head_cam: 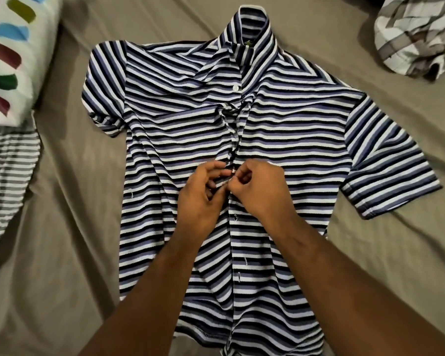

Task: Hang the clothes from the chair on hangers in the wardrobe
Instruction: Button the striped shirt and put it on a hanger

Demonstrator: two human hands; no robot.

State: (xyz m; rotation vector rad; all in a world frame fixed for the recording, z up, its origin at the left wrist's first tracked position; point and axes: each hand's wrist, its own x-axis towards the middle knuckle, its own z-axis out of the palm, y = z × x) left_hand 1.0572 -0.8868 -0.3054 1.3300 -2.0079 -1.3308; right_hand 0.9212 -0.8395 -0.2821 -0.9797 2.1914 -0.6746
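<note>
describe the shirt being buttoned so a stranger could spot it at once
On the brown bedsheet, find the middle, where the left hand and right hand pinch fabric. The shirt lies spread flat, short sleeves out. Only it has navy, blue and white stripes, unlike the crumpled plaid garment and the grey-striped garment.

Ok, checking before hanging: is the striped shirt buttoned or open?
Partly buttoned: the striped shirt is closed below the left hand and right hand, gaping above.

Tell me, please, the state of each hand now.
Left hand: pinches the front edge of the navy-and-white striped fabric shirt.
Right hand: pinches the same edge.
</note>
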